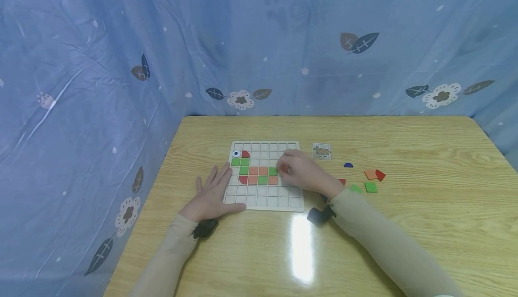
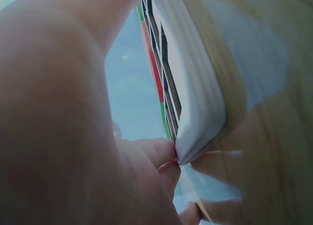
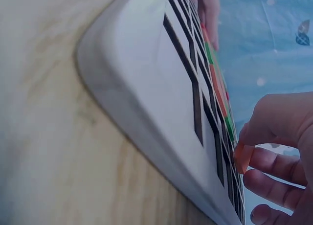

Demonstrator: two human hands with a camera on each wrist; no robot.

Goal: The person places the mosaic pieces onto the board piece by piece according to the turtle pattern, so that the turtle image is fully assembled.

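Observation:
A white grid board [image 1: 243,200] lies on the table, with green, orange and red tiles and a round eye tile [image 1: 236,153] set in its squares. My right hand [image 1: 301,171] is over the right half of the board and pinches an orange tile [image 3: 243,157] between thumb and fingers, tilted at the grid in the right wrist view. Beside that hand sits a green tile [image 1: 273,171] in the board. My left hand [image 1: 210,196] rests at the board's left edge with fingers spread, its thumb along the near left corner.
Right of the board lie a small picture card [image 1: 322,151], a blue half-round tile [image 1: 348,165], an orange tile [image 1: 370,175], a red rounded tile [image 1: 380,175] and a green tile [image 1: 370,187]. More tiles are partly hidden by the right forearm. A blue curtain [image 1: 307,41] hangs behind the table.

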